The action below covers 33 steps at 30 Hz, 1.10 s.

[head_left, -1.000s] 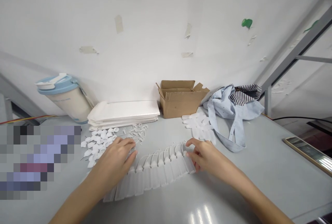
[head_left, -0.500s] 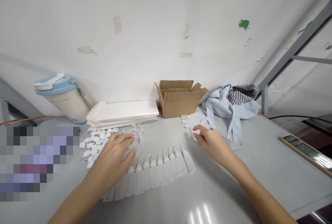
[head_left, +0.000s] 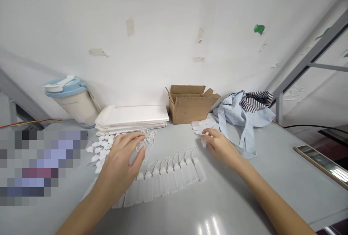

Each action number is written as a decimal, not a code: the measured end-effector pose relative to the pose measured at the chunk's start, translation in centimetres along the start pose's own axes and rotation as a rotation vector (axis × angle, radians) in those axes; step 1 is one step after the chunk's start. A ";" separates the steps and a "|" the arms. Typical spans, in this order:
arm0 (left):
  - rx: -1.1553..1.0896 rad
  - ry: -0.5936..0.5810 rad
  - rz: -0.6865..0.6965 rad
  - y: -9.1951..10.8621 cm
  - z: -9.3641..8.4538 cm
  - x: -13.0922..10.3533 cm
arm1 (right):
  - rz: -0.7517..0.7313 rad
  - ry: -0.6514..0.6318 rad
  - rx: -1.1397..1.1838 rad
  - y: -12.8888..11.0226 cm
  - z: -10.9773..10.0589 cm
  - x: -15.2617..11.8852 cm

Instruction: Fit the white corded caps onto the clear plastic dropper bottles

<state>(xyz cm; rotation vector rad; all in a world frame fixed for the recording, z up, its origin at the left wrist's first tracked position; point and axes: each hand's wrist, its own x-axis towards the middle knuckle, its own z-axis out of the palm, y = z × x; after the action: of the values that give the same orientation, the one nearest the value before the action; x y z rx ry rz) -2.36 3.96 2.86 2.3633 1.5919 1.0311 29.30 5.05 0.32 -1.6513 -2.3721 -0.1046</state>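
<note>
beside flat frosted oblongs (head_left: 164,182), the left hand (head_left: 122,155) is spread; at translucent slips (head_left: 199,128), the right hand (head_left: 219,147) curls, pinch unclear.

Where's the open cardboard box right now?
In the head view, the cardboard box stands near the wall, just right of centre, between the white packages and the light-blue bag.

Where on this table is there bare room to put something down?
Bare tabletop shows between the right forearm and the phone, and in front of the row of translucent pieces. A smaller gap lies between that row and the cardboard box. It is crowded around the left hand, with white pieces and stacked envelopes.
</note>
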 end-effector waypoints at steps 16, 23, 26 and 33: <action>-0.107 -0.045 0.285 3.5 2.2 -2.7 | -0.195 0.186 0.507 -5.6 -1.7 -0.7; -0.120 -0.042 0.340 4.2 2.5 -3.0 | -0.272 0.231 0.456 -7.0 -1.0 -1.5; -0.138 -0.027 0.366 4.3 2.4 -3.1 | -0.272 0.228 0.436 -6.9 -0.7 -1.6; -0.189 -0.015 0.396 4.5 2.5 -3.6 | -0.280 0.236 0.493 -7.3 -1.0 -1.8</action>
<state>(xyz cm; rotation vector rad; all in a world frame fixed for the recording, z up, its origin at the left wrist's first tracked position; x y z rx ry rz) 1.82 -0.42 1.22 2.5977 0.9858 1.1643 23.29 0.63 1.47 -1.0215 -2.2010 0.2089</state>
